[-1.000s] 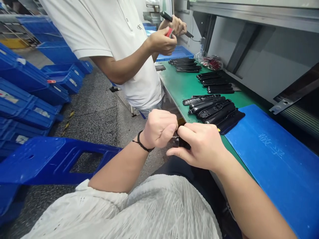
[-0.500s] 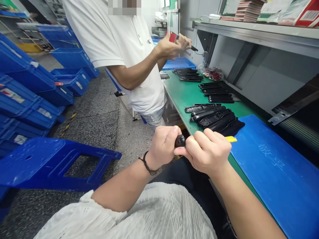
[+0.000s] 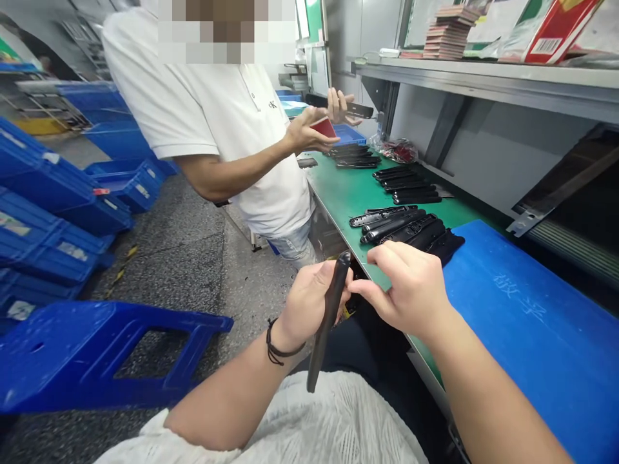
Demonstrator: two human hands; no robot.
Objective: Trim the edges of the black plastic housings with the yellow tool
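My left hand (image 3: 309, 299) is wrapped round a long, slim black plastic part (image 3: 325, 332). The part stands steeply tilted, its rounded glossy end up and its lower end over my lap. Close on the right is my right hand (image 3: 411, 290), its thumb reaching toward the upper part of the black piece and its index finger bent, with a gap between them. The other fingers curl out of sight, hiding whatever they hold. Beyond my hands, a pile of similar black plastic parts (image 3: 406, 225) lies on the green table (image 3: 333, 193).
A co-worker (image 3: 203, 129) in a white shirt holds a red item and a black part across the table corner. More rows of black parts (image 3: 406, 183) lie behind. A blue mat (image 3: 532, 322) covers the right side. At left stand a blue stool (image 3: 72, 348) and stacked blue crates (image 3: 48, 212).
The black part has swung from end-on to lengthwise in my left hand. My right hand has loosened, thumb and index parting. The yellow piece behind it no longer shows. The co-worker's hands have lowered and separated.
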